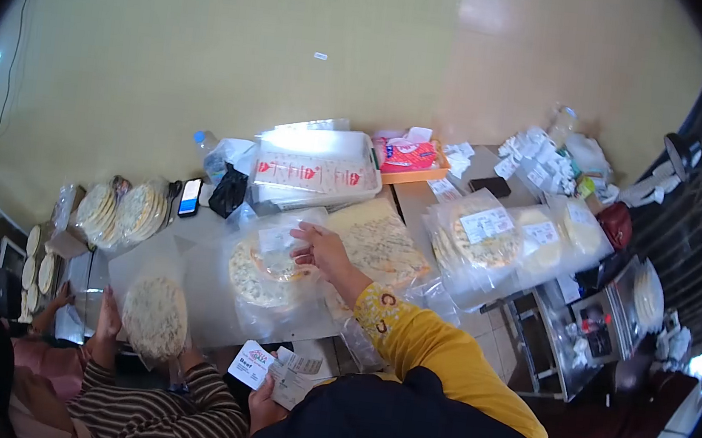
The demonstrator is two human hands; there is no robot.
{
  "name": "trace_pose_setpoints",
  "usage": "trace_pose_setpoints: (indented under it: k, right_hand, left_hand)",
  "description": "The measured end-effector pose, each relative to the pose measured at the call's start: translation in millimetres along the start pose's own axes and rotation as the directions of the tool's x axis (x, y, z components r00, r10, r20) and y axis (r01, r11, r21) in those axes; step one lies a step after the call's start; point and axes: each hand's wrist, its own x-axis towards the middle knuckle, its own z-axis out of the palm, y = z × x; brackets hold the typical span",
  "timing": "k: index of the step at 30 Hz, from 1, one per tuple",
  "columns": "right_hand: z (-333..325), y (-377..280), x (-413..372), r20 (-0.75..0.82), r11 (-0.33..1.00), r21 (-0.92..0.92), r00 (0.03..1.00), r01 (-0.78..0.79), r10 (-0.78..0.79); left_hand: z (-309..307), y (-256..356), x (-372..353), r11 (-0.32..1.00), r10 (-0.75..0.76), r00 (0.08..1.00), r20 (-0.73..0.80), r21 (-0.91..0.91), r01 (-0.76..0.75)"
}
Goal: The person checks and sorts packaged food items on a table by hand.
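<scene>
A round, topped pizza point(257, 282) in a clear plastic bag lies flat on the counter point(416, 209), in front of the person, with a pale label point(277, 239) showing near its twelve o'clock edge. The right hand point(326, 255) comes in over the bag from about four o'clock, its fingers loosely spread and bent beside the label; whether the fingertips press on the plastic, I cannot tell. At six o'clock, the left hand point(266, 402) grips a bundle of printed cards point(300, 376), the top one point(251, 364) reading "Beef"; its thumb lies against the cards, while the other fingers are mostly hidden. A large bagged slab point(383, 239) with similar topping sits just beside the pizza at two o'clock, and farther out, between two and three, lies a row of labelled bagged pizzas point(491, 229). Just past twelve stands a clear tray point(374, 189) of plastic sleeves. An orange box point(415, 175) with a pink packet point(409, 154) sits between one and two, a black bag point(229, 192) at eleven and a lit phone point(190, 198) at ten. At eight o'clock, a co-worker in striped sleeves point(199, 404) holds another bagged pizza point(155, 316).
</scene>
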Motion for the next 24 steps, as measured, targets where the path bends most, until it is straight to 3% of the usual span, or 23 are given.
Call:
trace_pose_setpoints:
  k: [6,11,15,20,23,24]
  right_hand:
    - [-34,-78,-43,-0.15,0.998,-0.027,0.986,0.064,-0.067]
    - [-109,-145,-95,-0.276,0.949,-0.248,0.924,0.196,-0.263]
    - [-173,-193,-128,-0.344,0.927,-0.298,0.88,0.229,-0.328]
    - [-273,-220,-145,-0.33,0.936,-0.215,0.881,0.279,-0.339]
    - [-321,-214,-143,-0.531,0.949,0.032,0.81,0.312,-0.248]
    - [-330,-213,-147,-0.513,0.944,0.06,0.821,0.324,-0.249]
  left_hand:
    - [6,0,11,0.993,0.014,0.999,0.05,0.117,-0.019]
    - [14,-3,22,0.994,-0.052,0.995,0.084,0.097,0.044]
    - [22,-11,34,0.995,-0.07,0.994,0.085,0.078,0.063]
    - [34,-20,48,0.995,-0.059,0.994,0.094,0.085,0.051]
    - [33,-27,56,0.995,-0.07,0.993,0.093,0.084,0.062]
    - [35,-30,57,0.995,-0.072,0.994,0.085,0.077,0.065]
